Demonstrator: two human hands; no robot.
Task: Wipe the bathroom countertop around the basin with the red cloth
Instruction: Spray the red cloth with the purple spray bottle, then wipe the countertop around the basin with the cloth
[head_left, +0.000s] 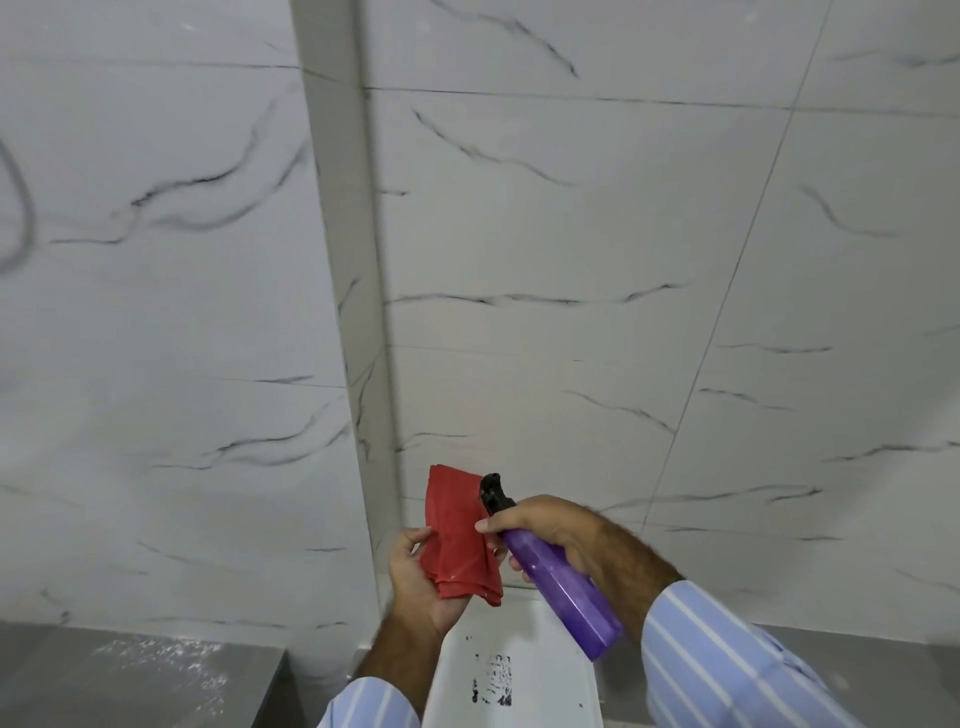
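Observation:
A folded red cloth (460, 540) lies in my left hand (415, 577), held up in front of the tiled wall. My right hand (550, 525) grips a purple spray bottle (561, 587) by its neck, and the bottle's black nozzle (493, 491) points at the cloth from close by. A white basin rim (519, 675) with dark specks shows below both hands at the bottom centre. A grey countertop (130, 670) with a wet sheen lies at the bottom left.
White marble-look wall tiles (571, 260) fill most of the view, with a vertical corner strip (353, 312) running down the middle. The countertop's right end (272, 686) drops off beside the basin. More grey surface (857, 644) shows at the bottom right.

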